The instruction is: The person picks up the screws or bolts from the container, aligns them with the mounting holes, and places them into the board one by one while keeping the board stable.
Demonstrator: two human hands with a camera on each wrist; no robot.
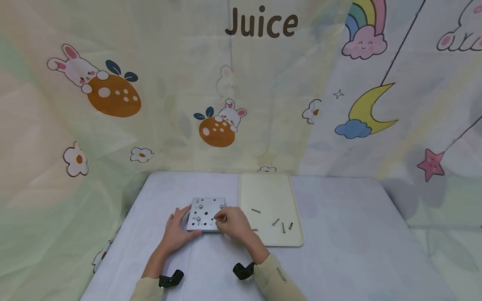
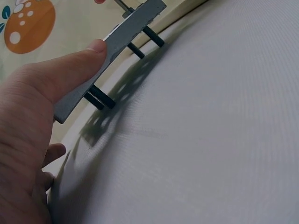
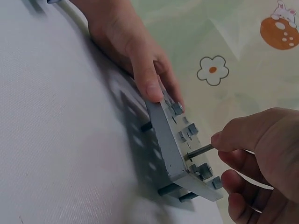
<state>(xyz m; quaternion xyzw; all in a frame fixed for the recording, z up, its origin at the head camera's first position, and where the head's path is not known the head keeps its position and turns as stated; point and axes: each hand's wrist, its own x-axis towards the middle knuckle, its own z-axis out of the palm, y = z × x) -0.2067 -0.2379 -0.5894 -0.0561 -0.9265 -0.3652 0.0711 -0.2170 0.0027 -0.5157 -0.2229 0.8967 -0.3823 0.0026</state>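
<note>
A silver metal plate (image 1: 206,213) with rows of holes sits at the table's middle left. Several bolts (image 3: 204,170) stand in it, their heads on top and threaded shanks (image 2: 102,96) sticking out underneath. My left hand (image 1: 176,231) grips the plate from the left, thumb (image 2: 74,70) along its near edge and fingers at the far left side. Over the plate's right part, my right hand (image 1: 234,224) pinches a thin metal bolt (image 3: 201,151) between thumb and forefinger. Its lower end meets the plate's top face; my fingers hide its upper end.
Right of the plate lies a cream tray (image 1: 267,190) with several loose bolts (image 1: 283,227) in it; my right hand passes over its left edge. A white cloth covers the table (image 1: 346,234). A printed fabric curtain (image 1: 169,83) hangs behind.
</note>
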